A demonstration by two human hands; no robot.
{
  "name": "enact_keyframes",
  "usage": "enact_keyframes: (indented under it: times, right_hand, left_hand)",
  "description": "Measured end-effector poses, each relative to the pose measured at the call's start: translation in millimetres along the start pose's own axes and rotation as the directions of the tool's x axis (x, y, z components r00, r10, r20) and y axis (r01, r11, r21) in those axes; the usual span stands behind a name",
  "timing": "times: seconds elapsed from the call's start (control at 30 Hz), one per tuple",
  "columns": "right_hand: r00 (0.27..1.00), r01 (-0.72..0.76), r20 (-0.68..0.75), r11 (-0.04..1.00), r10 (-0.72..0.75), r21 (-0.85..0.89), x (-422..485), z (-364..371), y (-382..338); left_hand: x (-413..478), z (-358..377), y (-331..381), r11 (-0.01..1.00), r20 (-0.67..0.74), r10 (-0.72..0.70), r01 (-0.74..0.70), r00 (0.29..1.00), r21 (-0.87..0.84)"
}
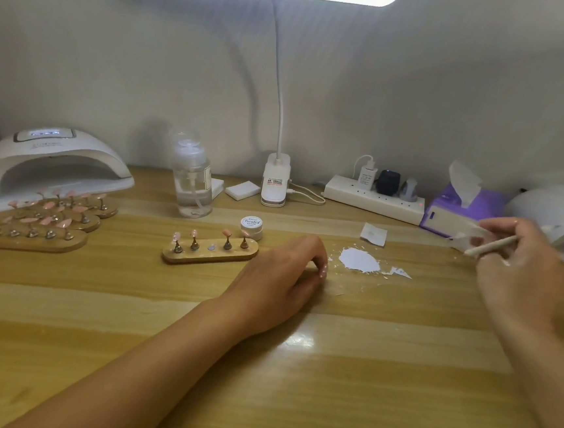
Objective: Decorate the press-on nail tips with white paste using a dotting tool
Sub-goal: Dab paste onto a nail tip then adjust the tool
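Pink press-on nail tips [227,233] wait on their wooden stand [222,255] beside the paste jar [251,226] as my right hand [521,272] pinches the dotting tool [491,245] aloft and my left hand [278,275], fingers curled, contents unclear, rests nearby; I'd load sparingly and brace the wrist.

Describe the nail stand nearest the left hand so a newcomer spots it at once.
From the clip-on lamp at the back, come forward past the small white jar to the wooden stand beside the left hand. Unlike the three stands clustered by the nail dryer far left, it sits alone, holding four pink tips with a bare metal disc mid-row.
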State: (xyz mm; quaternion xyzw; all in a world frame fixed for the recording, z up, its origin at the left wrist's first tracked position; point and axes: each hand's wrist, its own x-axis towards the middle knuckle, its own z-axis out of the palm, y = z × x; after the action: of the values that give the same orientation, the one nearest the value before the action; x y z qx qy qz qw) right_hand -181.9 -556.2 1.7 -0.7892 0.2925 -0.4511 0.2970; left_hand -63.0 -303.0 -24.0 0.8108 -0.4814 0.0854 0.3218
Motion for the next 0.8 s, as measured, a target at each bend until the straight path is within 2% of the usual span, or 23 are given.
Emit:
enact_keyframes:
  times: [0.1, 0.17, 0.23, 0.27, 0.3, 0.33, 0.4, 0.43, 0.5, 0.7, 0.8]
  right_hand:
    - [0.976, -0.002, 0.207, 0.957, 0.065, -0.291, 3.6, -4.5, 8.3]
    - [0.976, 0.031, 0.208, 0.915, 0.059, -0.402, 0.7, -4.4, 7.2]
    - [0.986, 0.117, 0.153, 0.92, -0.063, -0.375, 0.3, -1.6, -0.7]
    - [0.977, 0.164, 0.183, 0.922, -0.104, -0.35, 4.1, 3.0, -7.5]
    - [0.956, 0.198, 0.272, 0.93, -0.113, -0.311, 11.4, 10.2, -15.1]
    - [0.914, 0.192, 0.399, 0.947, -0.077, -0.256, 20.4, 19.9, -22.8]
    - [0.778, 0.091, 0.628, 0.987, 0.014, -0.134, 35.9, 42.0, -34.8]
    - [0.725, 0.056, 0.688, 0.992, 0.035, -0.111, 41.1, 53.0, -35.9]
    - [0.681, 0.072, 0.731, 0.99, 0.043, -0.124, 44.8, 70.5, -28.7]
    - [0.778, 0.168, 0.625, 0.978, -0.056, -0.122, 47.8, 85.2, -3.9]
    - [0.891, 0.099, 0.453, 0.989, -0.038, -0.112, 51.7, 86.2, -7.8]
  left_hand:
    - [-0.4, 0.9, 0.8, 0.999, 0.009, -0.029, 0.029, 1.0, 0.029]
    - [-0.3, 1.3, 2.0, 0.996, -0.029, -0.043, 0.045, 0.999, 0.078]
    - [0.2, 1.1, 3.7, 0.991, -0.061, -0.058, 0.065, 0.996, 0.114]
    - [0.3, 0.6, 4.5, 0.989, -0.07, -0.07, 0.078, 0.995, 0.127]
    - [0.5, 0.3, 5.4, 0.987, -0.074, -0.08, 0.09, 0.994, 0.134]
    - [0.9, 0.2, 6.2, 0.986, -0.075, -0.088, 0.097, 0.993, 0.138]
    - [1.2, -0.2, 7.0, 0.984, -0.075, -0.094, 0.104, 0.993, 0.144]
    - [1.1, -0.3, 7.5, 0.984, -0.076, -0.098, 0.108, 0.992, 0.143]
    - [0.4, -0.2, 7.9, 0.984, -0.077, -0.107, 0.117, 0.991, 0.135]
    - [2.8, 0.4, 5.7, 0.987, -0.078, -0.122, 0.129, 0.99, 0.098]
    - [4.6, 0.8, 5.0, 0.987, -0.102, -0.144, 0.151, 0.984, 0.062]
